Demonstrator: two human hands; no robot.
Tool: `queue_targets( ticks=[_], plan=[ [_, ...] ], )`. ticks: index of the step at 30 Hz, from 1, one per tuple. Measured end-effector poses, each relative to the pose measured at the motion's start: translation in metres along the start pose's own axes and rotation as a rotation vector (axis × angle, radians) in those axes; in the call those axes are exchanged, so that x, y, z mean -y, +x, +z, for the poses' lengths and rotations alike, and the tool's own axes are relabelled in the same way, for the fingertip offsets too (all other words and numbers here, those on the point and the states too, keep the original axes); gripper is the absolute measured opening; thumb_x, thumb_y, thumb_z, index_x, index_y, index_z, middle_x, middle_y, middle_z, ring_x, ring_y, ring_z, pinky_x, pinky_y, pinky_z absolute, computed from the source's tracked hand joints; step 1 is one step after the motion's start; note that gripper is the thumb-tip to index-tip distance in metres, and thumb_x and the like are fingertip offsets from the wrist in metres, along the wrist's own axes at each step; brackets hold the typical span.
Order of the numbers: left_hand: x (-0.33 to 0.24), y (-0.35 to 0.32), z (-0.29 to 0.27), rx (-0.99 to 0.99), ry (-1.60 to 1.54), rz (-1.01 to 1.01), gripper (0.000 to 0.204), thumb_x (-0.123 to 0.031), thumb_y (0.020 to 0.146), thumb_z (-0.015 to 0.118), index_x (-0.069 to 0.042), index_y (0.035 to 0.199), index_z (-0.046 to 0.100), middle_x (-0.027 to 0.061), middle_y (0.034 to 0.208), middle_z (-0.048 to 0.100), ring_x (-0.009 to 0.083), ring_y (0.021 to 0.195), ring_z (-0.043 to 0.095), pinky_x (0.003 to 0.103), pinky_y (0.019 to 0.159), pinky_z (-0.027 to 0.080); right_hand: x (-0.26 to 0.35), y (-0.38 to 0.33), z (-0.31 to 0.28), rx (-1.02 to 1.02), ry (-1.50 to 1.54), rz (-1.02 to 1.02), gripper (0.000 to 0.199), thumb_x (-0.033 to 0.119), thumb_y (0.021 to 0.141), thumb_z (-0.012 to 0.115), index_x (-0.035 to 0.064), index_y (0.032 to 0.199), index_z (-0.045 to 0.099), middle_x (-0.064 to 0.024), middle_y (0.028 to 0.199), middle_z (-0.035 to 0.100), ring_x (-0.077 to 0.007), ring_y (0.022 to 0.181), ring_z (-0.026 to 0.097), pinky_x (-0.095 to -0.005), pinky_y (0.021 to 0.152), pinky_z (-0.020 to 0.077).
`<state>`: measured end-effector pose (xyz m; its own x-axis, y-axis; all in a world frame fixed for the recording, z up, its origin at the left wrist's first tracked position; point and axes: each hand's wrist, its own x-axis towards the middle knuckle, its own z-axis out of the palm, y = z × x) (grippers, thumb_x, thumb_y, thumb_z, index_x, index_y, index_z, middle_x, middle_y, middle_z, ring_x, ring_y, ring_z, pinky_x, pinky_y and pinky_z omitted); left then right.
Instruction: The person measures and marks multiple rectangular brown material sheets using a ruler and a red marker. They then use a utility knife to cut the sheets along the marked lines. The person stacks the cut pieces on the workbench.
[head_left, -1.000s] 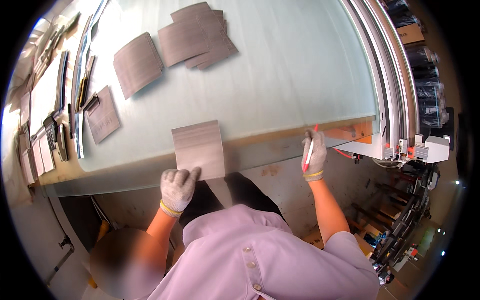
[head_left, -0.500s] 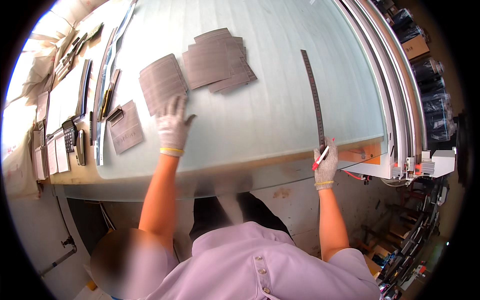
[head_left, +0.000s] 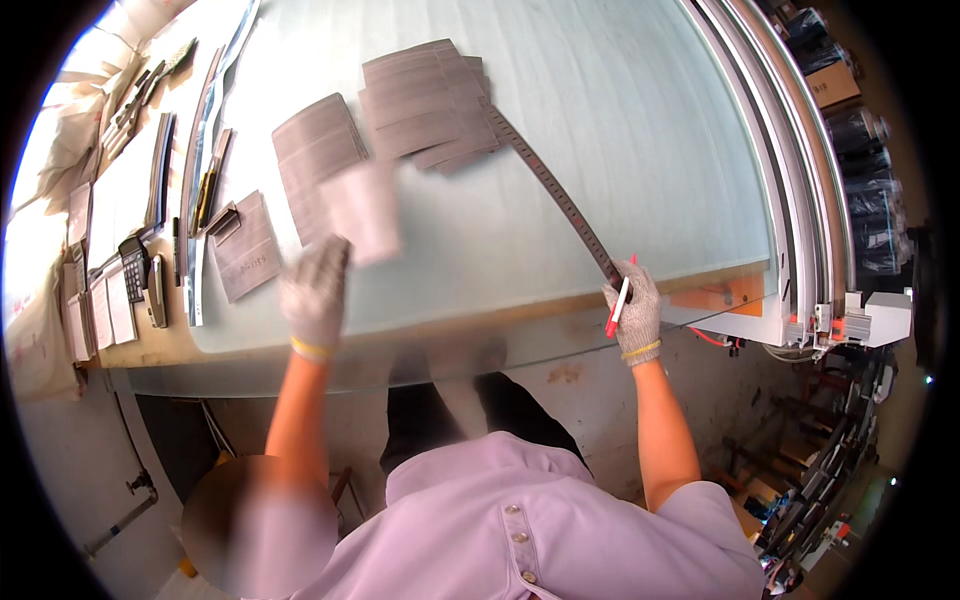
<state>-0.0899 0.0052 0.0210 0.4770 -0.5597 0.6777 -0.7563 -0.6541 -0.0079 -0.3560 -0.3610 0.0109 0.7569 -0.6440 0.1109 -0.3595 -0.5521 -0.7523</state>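
Note:
My left hand, in a white glove, holds a pale rectangular sheet that is blurred with motion, just in front of a stack of grey sheets. A second, fanned stack of grey sheets lies farther back on the pale green glass tabletop. My right hand, also gloved, grips a red and white pen and the near end of a long metal ruler. The ruler runs diagonally over the glass, and its far end reaches the fanned stack.
A single grey sheet lies at the left. Rulers and flat tools, a calculator and papers fill the left bench. Metal rails border the right side, with an orange patch at the near corner.
My left hand has drawn back from the far stack with a sheet in it. The ruler has swung so that its far end points left toward the stacks.

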Motion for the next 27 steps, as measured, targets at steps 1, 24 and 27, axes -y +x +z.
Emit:
queue_targets(
  ticks=[1, 24, 27],
  plan=[
    [-0.022, -0.019, -0.011, 0.164, -0.116, 0.002, 0.036, -0.012, 0.088, 0.072, -0.009, 0.123, 0.073, 0.0087, 0.121, 0.072, 0.0247, 0.1, 0.067, 0.039, 0.079, 0.052, 0.004, 0.002, 0.0, 0.017, -0.004, -0.029, 0.048, -0.005, 0.078, 0.079, 0.0047, 0.123, 0.069, -0.0102, 0.103, 0.065, -0.0222, 0.088, 0.066, -0.0348, 0.08, 0.0565],
    [-0.13, -0.056, -0.007, 0.62, -0.317, -0.276, 0.076, -0.033, 0.083, 0.079, -0.001, 0.146, 0.053, 0.02, 0.155, 0.047, 0.0418, 0.135, 0.049, 0.053, 0.109, 0.041, -0.026, 0.04, 0.004, 0.222, -0.253, -0.25, 0.04, 0.006, 0.067, 0.082, 0.0127, 0.106, 0.077, -0.0089, 0.099, 0.066, -0.032, 0.1, 0.062, -0.0439, 0.091, 0.0475],
    [-0.13, -0.058, -0.006, 0.641, -0.308, -0.284, 0.077, -0.033, 0.081, 0.08, -0.002, 0.146, 0.053, 0.0206, 0.157, 0.045, 0.0416, 0.136, 0.048, 0.053, 0.108, 0.041, -0.031, 0.041, 0.005, 0.238, -0.274, -0.244, 0.04, 0.007, 0.067, 0.083, 0.0132, 0.106, 0.077, -0.0097, 0.103, 0.066, -0.0329, 0.102, 0.061, -0.0445, 0.092, 0.0474]
  ],
)
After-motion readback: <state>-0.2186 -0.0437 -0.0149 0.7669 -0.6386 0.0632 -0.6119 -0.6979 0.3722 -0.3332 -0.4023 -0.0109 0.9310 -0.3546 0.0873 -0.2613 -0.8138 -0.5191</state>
